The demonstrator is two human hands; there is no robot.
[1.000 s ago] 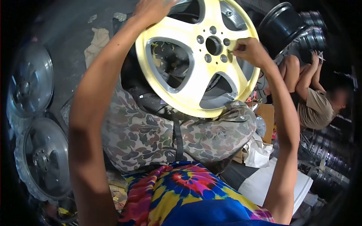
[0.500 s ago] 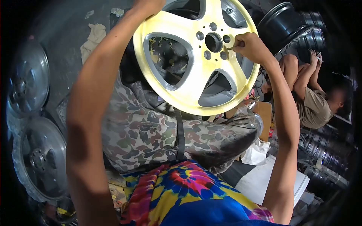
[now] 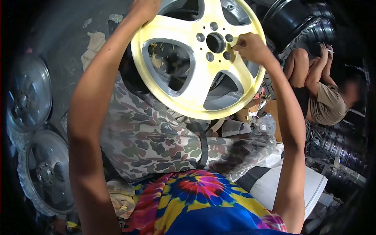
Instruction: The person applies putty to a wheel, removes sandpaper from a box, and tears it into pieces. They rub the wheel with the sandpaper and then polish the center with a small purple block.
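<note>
A pale yellow wheel rim (image 3: 203, 74) with grey-edged openings stands tilted in front of me above my camouflage-clad legs. My left hand (image 3: 145, 11) is at the rim's upper left edge, its fingertips partly cut off by the top of the view. Near the centre hole, my right hand (image 3: 248, 46) is pinched beside the small bolt holes, to the right of the hub. Its fingers close on something small and thin at the rim's face, too small to name.
Two grey wheels (image 3: 29, 94) (image 3: 47, 172) stand at the left. A seated person (image 3: 327, 98) is at the right, near dark rims (image 3: 290, 25). A white panel (image 3: 291, 188) lies at the lower right, and a pale cloth (image 3: 93, 49) at the upper left.
The rim and both hands appear slightly farther left in view. My right hand's fingers have shifted a little upward along the hub area, and the thin thing in them shows less.
</note>
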